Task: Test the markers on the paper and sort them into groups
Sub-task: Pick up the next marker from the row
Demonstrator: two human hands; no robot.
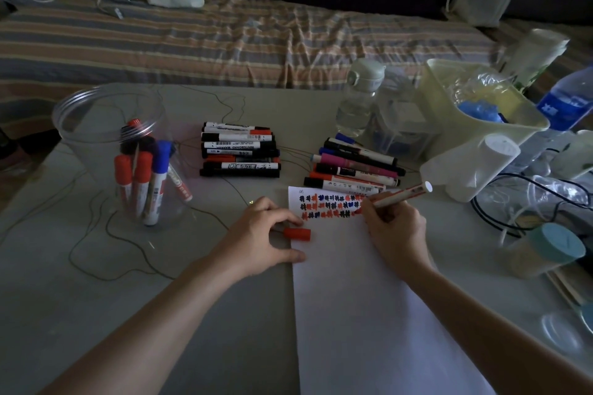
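Red ink is going onto the paper (pixel 369 298) at the end of the third row of test marks, where the right hand (pixel 396 231) has its fingers closed round a red marker (pixel 396 197) in a writing grip, tip down, white tail pointing away to the right. The left hand (pixel 261 234) lies at the paper's left edge, fingers curled around the red cap (pixel 296 233), thumb pressed on the sheet's edge, probably to stop it sliding and keep the cap ready.

Beyond the paper's top edge lies a mixed pile of markers (pixel 356 167). Further left of that, well apart, is a second stack (pixel 240 154), mostly black and red. These look like the sorted groups. Left of the paper, across the counter (pixel 224 314), a clear jar (pixel 109 125) holds red and blue markers upright, likely those not yet tested, so the job looks well along but unfinished.
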